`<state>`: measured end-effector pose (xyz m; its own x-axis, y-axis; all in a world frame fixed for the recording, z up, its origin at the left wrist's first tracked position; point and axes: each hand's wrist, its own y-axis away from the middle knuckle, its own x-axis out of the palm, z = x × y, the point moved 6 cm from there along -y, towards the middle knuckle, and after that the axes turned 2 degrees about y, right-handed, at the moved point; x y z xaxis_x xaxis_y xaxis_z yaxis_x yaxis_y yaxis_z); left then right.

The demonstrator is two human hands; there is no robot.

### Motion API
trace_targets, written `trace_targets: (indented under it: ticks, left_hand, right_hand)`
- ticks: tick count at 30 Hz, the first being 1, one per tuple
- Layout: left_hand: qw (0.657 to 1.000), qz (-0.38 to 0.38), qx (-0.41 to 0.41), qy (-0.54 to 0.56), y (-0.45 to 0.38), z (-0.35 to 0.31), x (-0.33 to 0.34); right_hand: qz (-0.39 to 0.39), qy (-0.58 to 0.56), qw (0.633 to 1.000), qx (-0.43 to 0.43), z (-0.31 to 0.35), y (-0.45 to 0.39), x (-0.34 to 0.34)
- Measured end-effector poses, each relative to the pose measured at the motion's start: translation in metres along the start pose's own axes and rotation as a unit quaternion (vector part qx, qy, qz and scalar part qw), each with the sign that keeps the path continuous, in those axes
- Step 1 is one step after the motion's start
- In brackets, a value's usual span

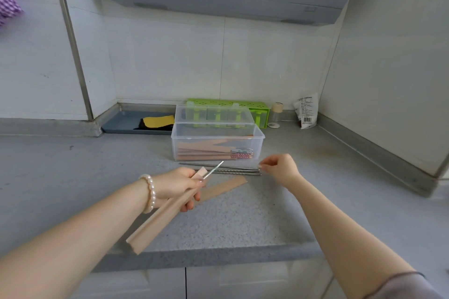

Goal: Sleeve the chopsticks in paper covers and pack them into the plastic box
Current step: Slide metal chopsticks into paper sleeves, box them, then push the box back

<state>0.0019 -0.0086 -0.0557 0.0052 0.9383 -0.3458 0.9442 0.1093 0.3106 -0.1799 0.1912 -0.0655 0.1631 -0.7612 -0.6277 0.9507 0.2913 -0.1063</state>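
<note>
My left hand (178,185) grips a tan paper cover (155,222) with a metal chopstick (213,169) sticking out of its top end. My right hand (279,168) hovers at the right ends of several loose metal chopsticks (226,169) lying on the counter, its fingers curled; whether it pinches one I cannot tell. A spare paper cover (224,188) lies flat just in front of them. Behind stands the clear plastic box (216,135), lid up, holding several sleeved chopsticks (206,152).
A green perforated holder (261,107) stands behind the box against the wall. A grey tray (121,124) with a yellow-and-black cloth (158,122) lies at the back left. A small jar (276,114) and a white packet (306,110) stand at the back right. The counter edge (218,253) runs close in front.
</note>
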Motion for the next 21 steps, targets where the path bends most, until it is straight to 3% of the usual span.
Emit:
trace_targets:
  ticks: [3, 9, 21]
  left_hand:
    - [0.999, 0.001, -0.018, 0.029, 0.000, 0.007, -0.009]
    - [0.999, 0.016, -0.020, 0.035, 0.004, 0.010, -0.014]
    - [0.999, 0.020, -0.023, 0.027, 0.003, 0.019, -0.020]
  right_hand:
    - [0.025, 0.073, 0.997, -0.025, 0.000, -0.007, 0.014]
    - [-0.009, 0.077, 0.997, -0.019, -0.002, -0.021, 0.016]
    - [0.064, 0.197, 0.976, -0.068, 0.006, -0.031, 0.031]
